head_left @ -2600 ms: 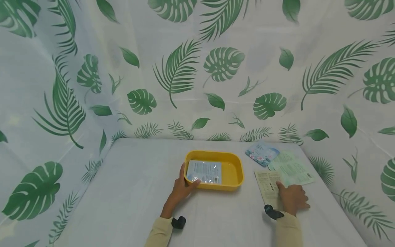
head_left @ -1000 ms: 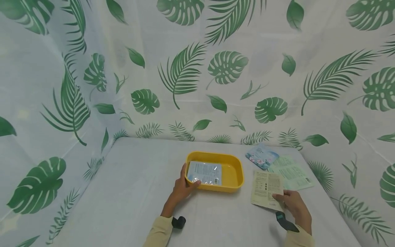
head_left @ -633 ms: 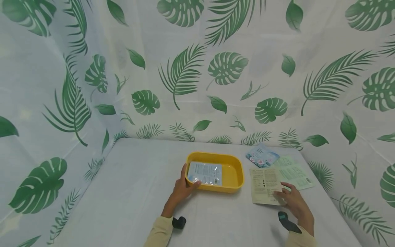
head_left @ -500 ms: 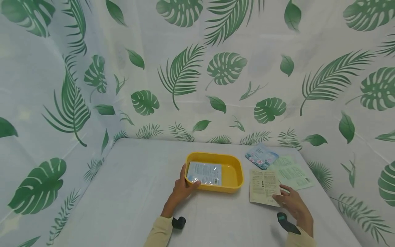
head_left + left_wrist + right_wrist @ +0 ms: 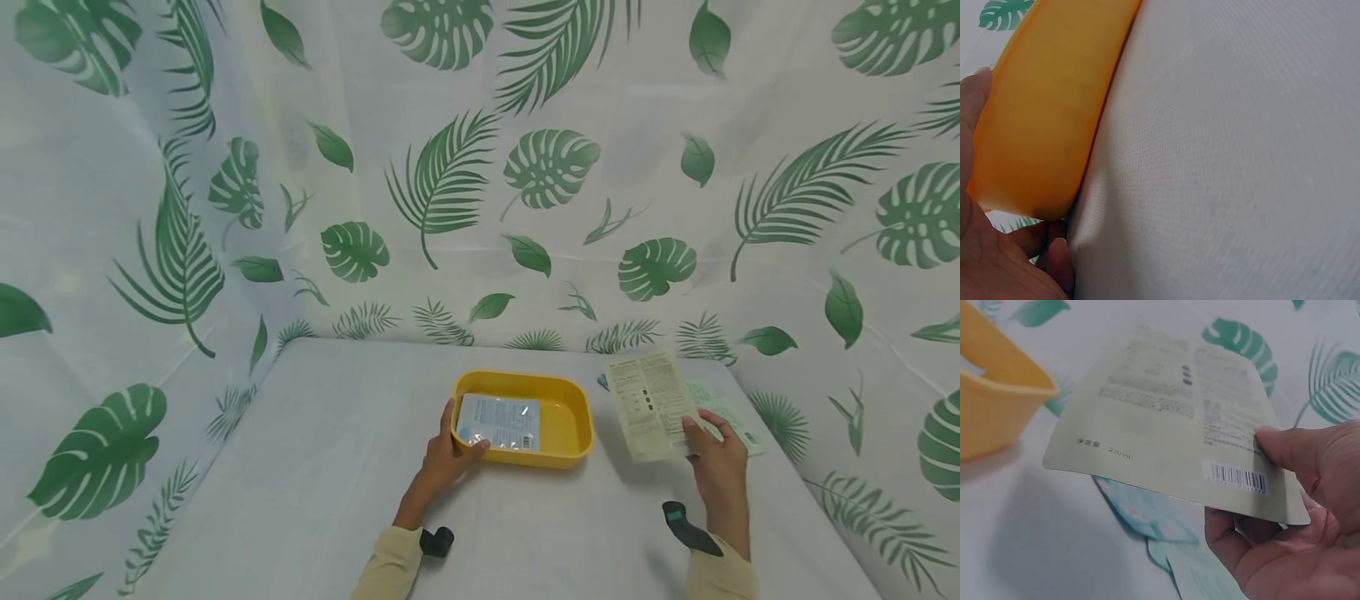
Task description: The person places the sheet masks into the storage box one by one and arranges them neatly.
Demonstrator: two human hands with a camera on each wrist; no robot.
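Leafy green-and-white sheeting (image 5: 431,167) hangs round the back and sides of a white-covered counter (image 5: 337,425). Going from the left: a beige sleeve (image 5: 388,567) with a black wrist gadget (image 5: 437,542), then the left hand (image 5: 444,460). Its grip is round the near left corner of a yellow tray (image 5: 558,421), thumb over the front rim and fingers at the end wall. The tray sits flat on the counter, with a pale blue packet (image 5: 498,421) lying in its left part, printed side up. Right of that, a floral blue packet (image 5: 1147,512) lies on the counter, mostly hidden in the head view by a cream packet (image 5: 651,404). That one's up off the counter, tilted, barcode showing, its lower right corner pinched in the right hand (image 5: 718,458). Farthest right, a light green packet (image 5: 702,393) lies partly behind that hand.
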